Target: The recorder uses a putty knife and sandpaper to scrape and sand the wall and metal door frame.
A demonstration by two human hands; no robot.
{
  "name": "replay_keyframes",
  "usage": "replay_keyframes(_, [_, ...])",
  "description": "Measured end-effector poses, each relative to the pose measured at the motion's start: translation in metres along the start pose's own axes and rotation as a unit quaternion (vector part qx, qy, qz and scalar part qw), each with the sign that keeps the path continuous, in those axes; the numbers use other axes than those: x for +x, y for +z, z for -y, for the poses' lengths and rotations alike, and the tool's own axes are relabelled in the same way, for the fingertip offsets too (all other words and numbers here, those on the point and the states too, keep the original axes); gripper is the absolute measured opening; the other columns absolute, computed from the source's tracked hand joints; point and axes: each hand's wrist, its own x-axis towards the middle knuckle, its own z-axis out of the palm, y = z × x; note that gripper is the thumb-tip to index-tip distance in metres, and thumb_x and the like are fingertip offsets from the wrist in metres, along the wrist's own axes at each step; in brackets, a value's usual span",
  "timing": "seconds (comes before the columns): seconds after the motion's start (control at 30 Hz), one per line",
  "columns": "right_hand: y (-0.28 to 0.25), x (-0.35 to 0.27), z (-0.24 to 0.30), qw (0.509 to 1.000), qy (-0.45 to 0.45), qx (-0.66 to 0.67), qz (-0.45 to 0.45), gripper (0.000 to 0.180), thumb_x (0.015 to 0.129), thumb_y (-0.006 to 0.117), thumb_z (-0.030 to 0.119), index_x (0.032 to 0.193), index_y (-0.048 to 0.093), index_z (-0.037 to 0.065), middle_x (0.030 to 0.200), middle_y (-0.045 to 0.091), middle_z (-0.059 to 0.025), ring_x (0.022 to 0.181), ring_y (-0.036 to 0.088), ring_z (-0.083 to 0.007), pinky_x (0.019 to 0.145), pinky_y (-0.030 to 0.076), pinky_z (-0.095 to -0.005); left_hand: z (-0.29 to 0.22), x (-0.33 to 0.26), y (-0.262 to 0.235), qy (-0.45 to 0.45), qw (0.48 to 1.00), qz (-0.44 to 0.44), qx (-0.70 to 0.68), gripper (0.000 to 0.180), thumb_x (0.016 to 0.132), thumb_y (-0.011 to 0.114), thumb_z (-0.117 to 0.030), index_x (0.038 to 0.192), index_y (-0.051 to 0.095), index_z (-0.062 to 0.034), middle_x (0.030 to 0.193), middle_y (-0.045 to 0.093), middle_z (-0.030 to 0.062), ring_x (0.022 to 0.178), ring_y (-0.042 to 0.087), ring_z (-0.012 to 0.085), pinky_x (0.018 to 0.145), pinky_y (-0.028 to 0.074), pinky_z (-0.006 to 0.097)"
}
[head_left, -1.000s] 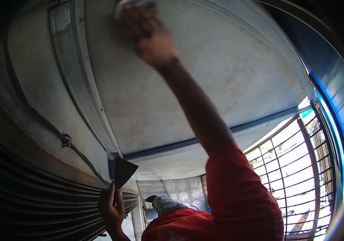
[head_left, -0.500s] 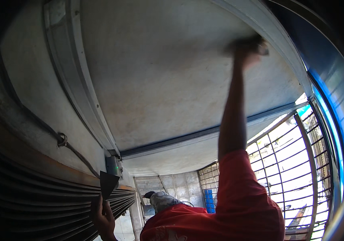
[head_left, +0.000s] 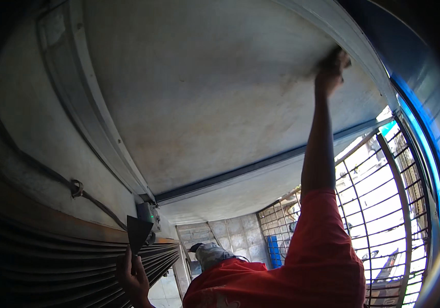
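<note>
My right arm, in a red sleeve, stretches up to a large pale, smudged panel (head_left: 204, 102). At its upper right, close to the curved grey edge strip, my right hand (head_left: 330, 79) is closed on a dark thing held against or very near the surface. Blur and shade hide what kind it is. Low on the left, my left hand (head_left: 132, 277) grips a putty knife (head_left: 139, 232) with its dark, flared blade pointing up. Its fingers wrap the handle, which is mostly hidden. The blade is apart from the panel.
Dark ribbed slats (head_left: 76, 267) fill the lower left, below a cable (head_left: 99, 200) tied along the wall. A small grey box (head_left: 148, 210) sits behind the blade. A metal grille (head_left: 374, 205) stands at the right, and a grey beam (head_left: 240, 177) crosses the panel's near side.
My right hand has moved to the right along the panel, with the dark thing still in it. My left hand keeps the putty knife in nearly the same place. The view has shifted slightly.
</note>
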Motion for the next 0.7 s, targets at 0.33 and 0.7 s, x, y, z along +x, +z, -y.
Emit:
replay_keyframes(0.33, [-0.019, -0.012, 0.236, 0.950, -0.171, 0.256, 0.056, 0.048, 0.086, 0.056, 0.002, 0.135, 0.056, 0.005, 0.138, 0.055, -0.0184, 0.127, 0.053, -0.0328, 0.108, 0.041, -0.0451, -0.007, 0.024, 0.013, 0.029, 0.999, 0.028, -0.021, 0.036, 0.096, 0.058, -0.013, 0.130, 0.060, -0.0009, 0.092, 0.063, 0.0179, 0.080, 0.061, 0.0316, 0.066, 0.047, 0.039])
replay_keyframes(0.7, [0.005, 0.013, -0.010, 0.993, 0.014, -0.107, -0.037, 0.042, 0.090, 0.060, 0.036, 0.123, 0.061, 0.010, 0.091, 0.073, -0.0087, 0.067, 0.069, -0.0309, 0.057, 0.056, -0.0453, -0.007, 0.010, 0.014, 0.001, 0.999, 0.034, -0.017, 0.035, 0.095, 0.060, -0.011, 0.128, 0.061, -0.0009, 0.081, 0.057, 0.0145, 0.073, 0.057, 0.0271, 0.061, 0.044, 0.037])
